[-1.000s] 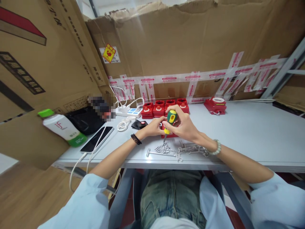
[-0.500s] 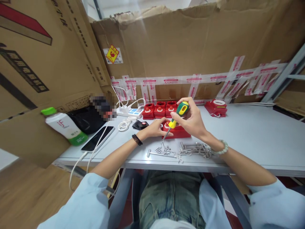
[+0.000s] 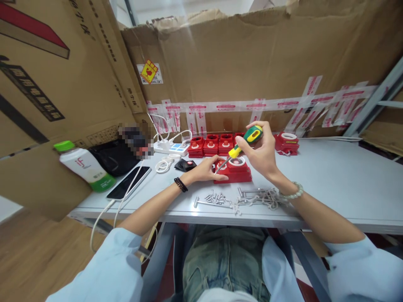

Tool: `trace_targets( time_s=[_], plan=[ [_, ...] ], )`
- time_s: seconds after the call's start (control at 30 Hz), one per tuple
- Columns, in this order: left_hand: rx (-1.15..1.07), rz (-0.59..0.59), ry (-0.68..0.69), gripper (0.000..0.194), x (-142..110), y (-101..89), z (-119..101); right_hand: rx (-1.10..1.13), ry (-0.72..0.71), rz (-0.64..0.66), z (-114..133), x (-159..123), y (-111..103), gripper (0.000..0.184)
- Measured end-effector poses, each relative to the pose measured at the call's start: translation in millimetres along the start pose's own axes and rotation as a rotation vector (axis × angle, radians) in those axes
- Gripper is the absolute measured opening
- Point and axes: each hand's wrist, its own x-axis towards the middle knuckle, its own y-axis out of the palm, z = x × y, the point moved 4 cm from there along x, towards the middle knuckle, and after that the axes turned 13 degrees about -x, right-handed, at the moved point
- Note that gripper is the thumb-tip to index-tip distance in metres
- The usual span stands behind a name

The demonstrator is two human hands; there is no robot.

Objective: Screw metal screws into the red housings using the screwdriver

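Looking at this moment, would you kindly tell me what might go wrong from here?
The green and yellow metal-shafted screwdriver points close to the left hand gripping the red box-shaped unit, so a slip might jab a finger. The loose small silver metal pieces lie near the front edge of the grey table, so a bump could knock some off.

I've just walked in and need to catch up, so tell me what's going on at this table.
A seated person is working on a red housing. The left hand grips its left end; the right hand holds a green-and-yellow screwdriver, tilted with its tip down at that same end. Whether the tip sits on a screw is too small to tell. Loose screws and metal chains lie in front, and more red housings stand in a row behind.
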Motion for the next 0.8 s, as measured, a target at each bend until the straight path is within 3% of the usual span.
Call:
trace_targets(
  time_s=[0.1, 0.33, 0.53, 0.8],
  plan=[
    [-0.054, -0.016, -0.036, 0.074, -2, 0.1, 1, -0.023, -0.016, -0.087, -7, 6, -3, 0.032],
    [-0.153, -0.061, -0.083, 0.083, -3, 1.0, 0, -0.055, -0.023, -0.150, -18, 12, 7, 0.032],
    [-0.200, -0.070, -0.080, 0.089, -3, 2.5, 2, -0.087, -0.026, -0.078, -28, 16, 21, 0.034],
    [-0.180, -0.069, -0.114, 0.087, -3, 2.2, 2, -0.128, -0.039, -0.053, -30, 16, 23, 0.033]
  ],
)
